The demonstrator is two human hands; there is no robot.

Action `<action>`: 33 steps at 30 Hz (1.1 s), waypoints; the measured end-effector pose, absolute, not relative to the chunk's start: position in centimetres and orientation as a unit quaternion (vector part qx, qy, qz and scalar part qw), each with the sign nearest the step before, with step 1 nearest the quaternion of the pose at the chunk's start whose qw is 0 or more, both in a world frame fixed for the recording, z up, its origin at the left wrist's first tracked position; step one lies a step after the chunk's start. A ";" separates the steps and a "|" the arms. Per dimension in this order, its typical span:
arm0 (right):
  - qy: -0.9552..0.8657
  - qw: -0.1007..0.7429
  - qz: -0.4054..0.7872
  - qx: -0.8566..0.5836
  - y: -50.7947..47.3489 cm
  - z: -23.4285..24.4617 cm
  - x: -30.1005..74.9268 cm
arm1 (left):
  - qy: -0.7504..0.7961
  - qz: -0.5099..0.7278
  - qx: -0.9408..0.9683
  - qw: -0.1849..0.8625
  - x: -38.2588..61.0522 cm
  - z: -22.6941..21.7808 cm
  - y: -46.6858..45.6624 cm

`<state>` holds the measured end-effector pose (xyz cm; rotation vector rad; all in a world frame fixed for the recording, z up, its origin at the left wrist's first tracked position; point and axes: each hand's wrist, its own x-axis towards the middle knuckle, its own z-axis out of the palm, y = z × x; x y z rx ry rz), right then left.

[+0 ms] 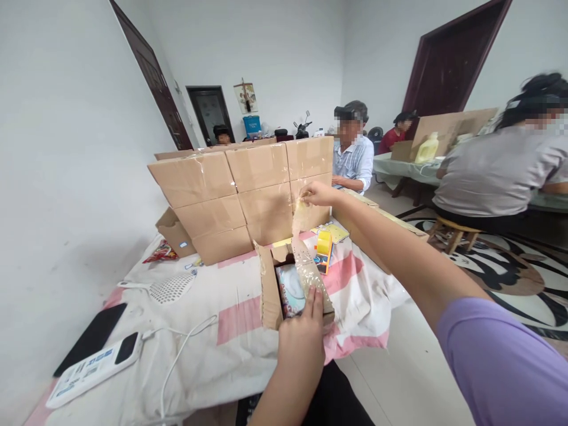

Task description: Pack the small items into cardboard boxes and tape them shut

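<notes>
A small cardboard box (268, 290) stands with its top flaps up on the cloth-covered table, a light-blue and white printed packet (290, 288) inside it. My left hand (304, 334) rests on the box's right flap, two fingers stretched out and pressing on a strip of clear packing tape (306, 260). Up by the stacked boxes, my right hand (316, 193) pinches the far end of that strip, and the tape hangs slack and twisted between both hands. Just behind the box's right side lies a tape dispenser (324, 248) with a yellow roll.
A wall of stacked, taped cartons (266, 195) rises behind the box. On the left lie a white perforated fly swatter (173, 288), a white device (95, 370) with a cable, and a black tablet (91, 338). Several people sit at other tables.
</notes>
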<state>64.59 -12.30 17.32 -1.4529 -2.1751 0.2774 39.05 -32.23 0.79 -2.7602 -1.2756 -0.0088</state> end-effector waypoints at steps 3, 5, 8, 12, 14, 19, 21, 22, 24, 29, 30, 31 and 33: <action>-0.798 0.261 0.090 -0.536 -12.4 17.7 63.8 | -0.415 0.004 -0.909 0.045 39.1 0.6 -32.4; -0.792 0.277 0.080 -0.538 -12.4 17.9 63.3 | -0.413 0.005 -0.910 0.043 39.0 0.7 -32.8; -0.775 0.309 0.077 -0.545 -12.3 17.7 62.8 | -0.419 -0.007 -0.907 0.043 38.9 1.2 -33.1; -0.723 0.375 0.102 -0.571 -11.7 17.4 63.3 | -0.429 0.004 -0.903 0.018 38.8 2.1 -33.0; -0.681 0.426 0.115 -0.584 -11.5 18.0 64.1 | -0.427 -0.003 -0.904 -0.001 38.7 2.4 -32.9; -0.628 0.482 0.175 -0.585 -12.2 20.0 65.2 | -0.417 -0.026 -0.908 -0.025 38.4 2.4 -32.3; -0.636 0.481 0.207 -0.566 -13.5 19.4 63.9 | -0.415 -0.042 -0.909 -0.026 38.4 2.1 -32.1; -0.641 0.485 0.228 -0.549 -14.4 18.7 62.8 | -0.408 -0.061 -0.910 -0.024 38.4 2.0 -32.0; -0.640 0.507 0.276 -0.507 -16.9 16.6 60.1 | -0.386 -0.134 -0.912 -0.016 38.1 1.8 -31.9; -0.595 0.566 0.413 -0.393 -25.1 11.3 52.9 | -0.315 -0.432 -0.844 -0.040 35.2 2.5 -32.6; -0.582 0.568 0.444 -0.376 -26.8 10.7 51.6 | -0.326 -0.493 -0.804 -0.066 34.3 2.9 -32.8; -0.564 0.574 0.473 -0.359 -28.3 10.2 50.5 | -0.351 -0.551 -0.750 -0.101 33.4 3.4 -32.9; -0.524 0.582 0.523 -0.336 -30.8 9.4 48.2 | -0.414 -0.647 -0.613 -0.188 31.4 4.5 -33.0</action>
